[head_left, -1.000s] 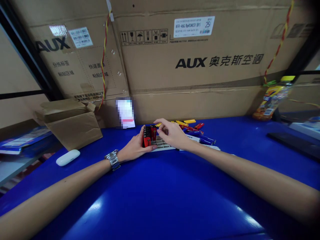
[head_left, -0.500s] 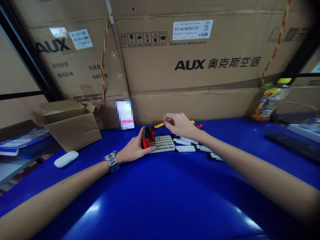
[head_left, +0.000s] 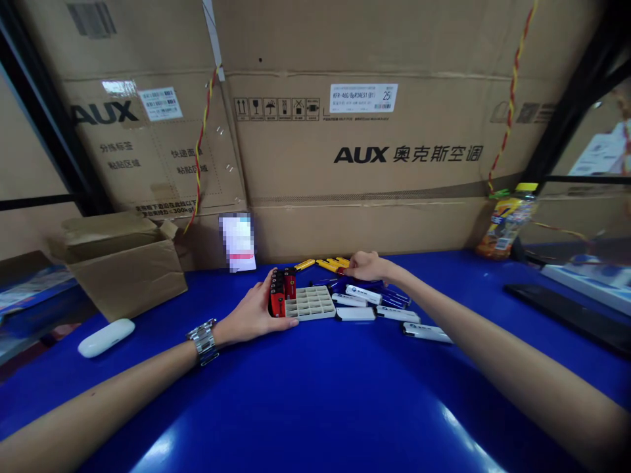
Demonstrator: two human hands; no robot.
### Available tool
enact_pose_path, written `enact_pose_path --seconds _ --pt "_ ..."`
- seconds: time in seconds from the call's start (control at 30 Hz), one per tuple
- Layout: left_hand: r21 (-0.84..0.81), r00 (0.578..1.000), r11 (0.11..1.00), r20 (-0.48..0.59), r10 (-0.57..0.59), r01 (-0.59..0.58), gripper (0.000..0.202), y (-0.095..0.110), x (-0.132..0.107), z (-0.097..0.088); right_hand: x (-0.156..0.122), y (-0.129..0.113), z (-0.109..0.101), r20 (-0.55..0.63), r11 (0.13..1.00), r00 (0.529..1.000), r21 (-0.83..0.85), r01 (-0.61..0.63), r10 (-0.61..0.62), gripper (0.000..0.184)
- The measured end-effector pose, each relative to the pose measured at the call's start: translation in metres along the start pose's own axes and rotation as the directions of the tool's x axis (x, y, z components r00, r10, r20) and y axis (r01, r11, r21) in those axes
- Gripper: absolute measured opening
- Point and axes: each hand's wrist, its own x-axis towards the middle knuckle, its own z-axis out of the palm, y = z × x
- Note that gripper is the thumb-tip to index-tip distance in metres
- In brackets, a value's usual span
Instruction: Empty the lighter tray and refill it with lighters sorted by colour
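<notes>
Blue is the color of the shiny table (head_left: 315, 407) under both hands. Near the middle of it sits a small grey tray (head_left: 309, 303) with rows of little square holes. Red and black blocks (head_left: 279, 292) stand in a tight bunch at the tray's left end. The left hand (head_left: 251, 315) is at 9 o'clock from the tray, with a silver watch (head_left: 203, 341) on its wrist. Its fingers curve around the near side of the blocks, and its thumb stands up on the other side, so this hand is holding them. The right hand (head_left: 367, 266) reaches out to 2 o'clock from the tray. Its fingers are bent and close together, and they touch the messy pile of sticks there. I cannot tell if they grip one. Yellow sticks (head_left: 331, 265) lie at 1 o'clock from the tray, right by those fingertips. White sticks (head_left: 355, 314) and dark blue sticks (head_left: 389, 299) lie at 3 o'clock. At 9 o'clock from the tray, past the left hand, a white case (head_left: 106, 337) lies on the table. Behind it is an open cardboard box (head_left: 123, 266). A big cardboard carton (head_left: 359, 154) with black print stands along the back of the table. A plastic jar (head_left: 507, 223) with a yellow lid stands at 2 o'clock, far from the tray. A flat black thing (head_left: 566, 309) lies at 3 o'clock, past the sticks.
</notes>
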Motion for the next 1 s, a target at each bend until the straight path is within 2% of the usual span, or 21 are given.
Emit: enact_pose_path --seconds 0.1,0.23,0.3,0.37,0.43,0.5,0.53,0.6,0.7,0.77,0.83,0.93,1.0 --pt "0.016 1.000 1.000 0.010 -0.006 0.006 0.082 0.004 0.001 -0.001 0.003 0.002 0.006 -0.050 0.998 0.998 0.053 0.033 -0.030 0.035" --pt "0.028 0.999 0.999 0.020 -0.027 0.026 0.078 0.008 0.002 -0.002 0.004 0.003 0.002 -0.129 0.996 0.991 0.080 0.040 -0.029 0.018" --pt "0.039 0.998 0.998 0.020 -0.059 0.058 0.078 0.009 0.002 -0.002 0.002 -0.003 -0.001 -0.192 0.983 0.980 0.169 0.078 -0.045 0.014" --pt "0.047 0.997 0.996 0.020 -0.072 0.071 0.079 0.009 0.002 -0.002 -0.001 -0.015 -0.001 -0.258 0.908 0.963 0.381 0.175 -0.077 0.015" --pt "0.049 0.998 0.997 0.018 -0.062 0.061 0.080 0.011 0.002 -0.003 -0.007 -0.031 0.004 -0.272 0.728 0.956 0.632 0.266 -0.113 0.015" --pt "0.048 0.999 0.998 0.020 -0.050 0.049 0.080 0.013 0.002 -0.003 -0.014 -0.049 0.013 -0.239 0.590 0.962 0.761 0.271 -0.134 0.015" --pt "0.049 0.999 0.998 0.023 -0.049 0.048 0.080 0.014 0.002 -0.003 -0.018 -0.057 0.018 -0.239 0.566 0.964 0.781 0.263 -0.118 0.016" --pt "0.060 0.998 0.996 0.030 -0.062 0.060 0.080 0.016 0.003 -0.004 -0.025 -0.071 0.027 -0.254 0.593 0.962 0.761 0.262 -0.099 0.017" --pt "0.089 0.995 0.992 0.026 -0.094 0.091 0.082 0.017 0.003 -0.004 -0.033 -0.085 0.035 -0.268 0.611 0.950 0.729 0.309 -0.161 0.015" --pt "0.092 0.995 0.992 0.026 -0.094 0.091 0.083 0.017 0.003 -0.005 -0.037 -0.091 0.039 -0.264 0.521 0.942 0.785 0.335 -0.209 0.016" --pt "0.080 0.996 0.993 0.031 -0.088 0.086 0.082 0.015 0.002 -0.005 -0.040 -0.095 0.043 -0.239 0.364 0.944 0.878 0.309 -0.226 0.015" --pt "0.045 0.997 0.996 0.024 -0.073 0.072 0.079 0.012 0.002 -0.004 -0.045 -0.100 0.048 -0.135 0.117 0.968 0.980 0.162 -0.212 0.016" --pt "0.003 0.999 0.999 0.023 -0.043 0.043 0.079 0.010 0.001 -0.003 -0.047 -0.103 0.051 -0.042 0.018 0.977 0.999 0.046 -0.207 0.017"
